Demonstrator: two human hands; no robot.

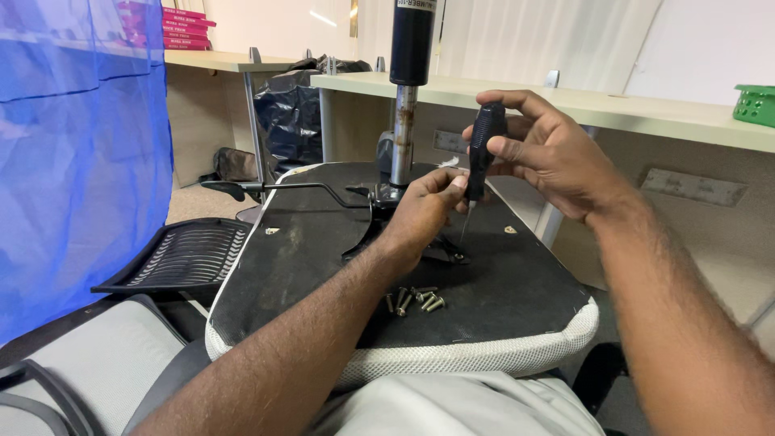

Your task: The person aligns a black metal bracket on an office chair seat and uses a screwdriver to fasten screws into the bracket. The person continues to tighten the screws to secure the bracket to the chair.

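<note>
Gripping the black-handled screwdriver (484,149) with our right hand (549,153), fingers wrapped round the handle, we've got it standing nearly upright with its thin tip down at the metal plate (440,250) in the middle of the upturned chair seat (315,266). Our left hand (424,210) comes in from the near left and pinches the shaft just under the handle, fingertips closed on it.

Just near of the tip, a little pile of loose screws (416,300) lies on the black underside of the seat. Right behind our left hand the chair's gas cylinder (406,89) sticks straight up, chrome below and black on top, so it kind of crowds the far side of the work spot. A thin black lever (274,188) runs off to the left from the mechanism. The seat's white mesh edge (484,355) is closest to us, resting across our lap.

Further out: a black mesh chair back (190,254) on the left, blue plastic sheet (77,153) hanging far left, pale desks (613,109) beyond, a green basket (757,103) far right, and a black bag (286,113) under the far desk.
</note>
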